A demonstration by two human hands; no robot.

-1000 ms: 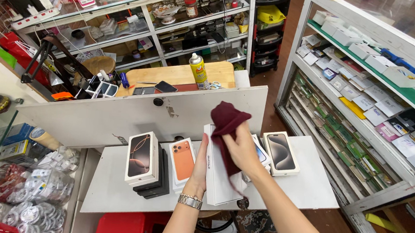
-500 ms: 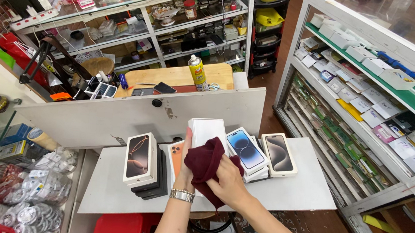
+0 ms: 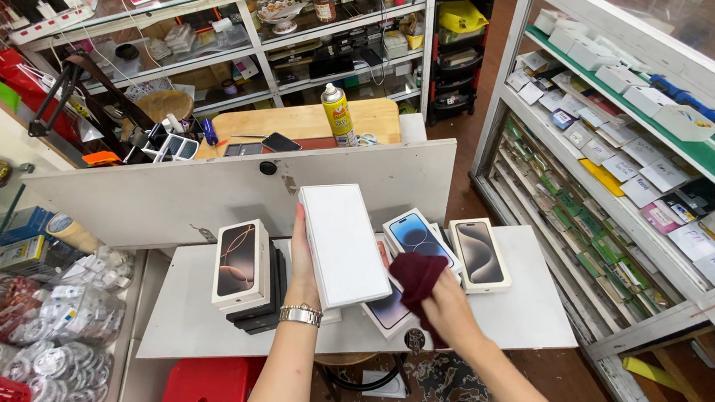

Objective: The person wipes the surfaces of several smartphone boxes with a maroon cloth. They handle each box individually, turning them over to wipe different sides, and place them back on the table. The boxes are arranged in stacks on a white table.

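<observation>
Since half a second ago the white phone box [image 3: 343, 245] tips further up and toward the camera, plain side now facing the viewer, and the maroon cloth [image 3: 417, 275] drops off its face to the right side. Left hand [image 3: 303, 266] grips the box from behind and below: thumb and palm along the left long edge, fingers hidden behind it, so closed around it. Wrist wears a metal watch [image 3: 301, 314]. Right hand [image 3: 449, 309] is closed on the bunched cloth, knuckles up, fingers wrapped in the fabric.

Key relation: box long axis runs from upper left to lower right, top end tilted away toward the grey partition board [image 3: 205, 193], bottom end near the left wrist. Cloth sits just beside the lower right corner of the box, touching or nearly so; cannot tell which. Right hand lies right of the box, left hand underneath it, so left is nearer and carries the weight.

Box is held above the white tabletop [image 3: 528, 308], over other phone boxes: a blue-faced one [image 3: 416, 234] and a tan-faced one [image 3: 477, 253] to the right, an upright stack [image 3: 243, 269] to the left.
</observation>
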